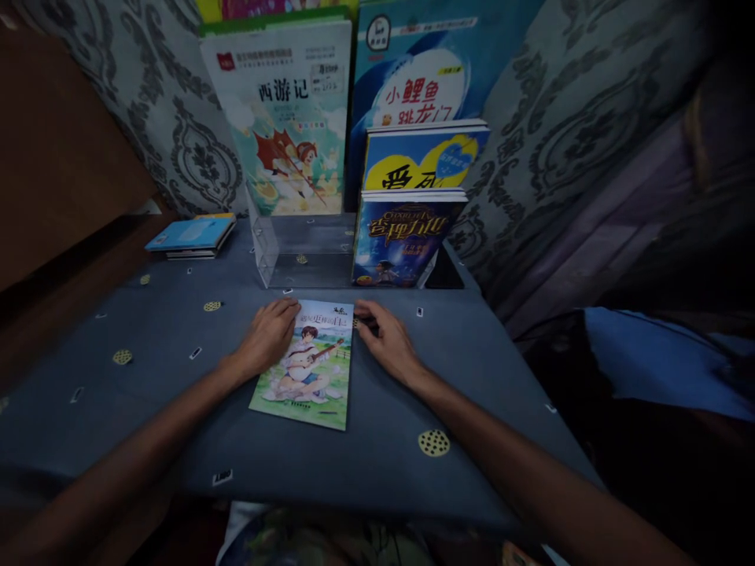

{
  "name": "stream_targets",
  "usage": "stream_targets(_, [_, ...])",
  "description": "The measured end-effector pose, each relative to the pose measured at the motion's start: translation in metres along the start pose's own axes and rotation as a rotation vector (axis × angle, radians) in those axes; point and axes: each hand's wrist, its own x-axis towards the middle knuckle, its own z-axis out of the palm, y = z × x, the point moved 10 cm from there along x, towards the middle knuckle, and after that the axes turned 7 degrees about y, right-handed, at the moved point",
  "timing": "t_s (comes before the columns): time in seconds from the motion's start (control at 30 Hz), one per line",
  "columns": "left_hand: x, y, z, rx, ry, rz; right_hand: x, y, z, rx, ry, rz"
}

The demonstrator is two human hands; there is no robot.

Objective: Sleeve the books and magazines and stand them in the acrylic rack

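Observation:
A thin paperback book lies face up on the table, slightly turned, its cover showing a seated figure playing a guitar. My left hand lies along the book's upper left edge, with the fingers bent over and against it; their undersides are hidden. At the upper right corner, my right hand has its fingertips at or just beside the edge. Its thumb and index finger are apart, with nothing visible between them.
Behind the book, a clear acrylic stand has a bare left front slot. It holds a white-green book, a large blue book, a yellow-blue book and a dark blue book. A small book stack lies at left on the patterned tablecloth.

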Motion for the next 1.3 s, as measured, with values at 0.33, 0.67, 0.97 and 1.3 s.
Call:
stream_targets(0.33, [0.024, 0.045, 0.024, -0.014, -0.016, 0.183, 0.000, 0.001, -0.002, -0.004, 0.013, 0.027])
stream_targets(0.67, [0.038, 0.077, 0.035, -0.084, -0.103, 0.255, -0.001, 0.000, -0.001, -0.032, 0.005, 0.005])
stream_targets(0.97, [0.038, 0.076, 0.039, -0.091, -0.112, 0.265, -0.003, -0.005, 0.004, -0.050, -0.057, -0.063])
stream_targets(1.3, [0.030, 0.091, 0.028, -0.405, -0.206, 0.468, -0.005, -0.007, 0.001, -0.070, -0.029, -0.050])
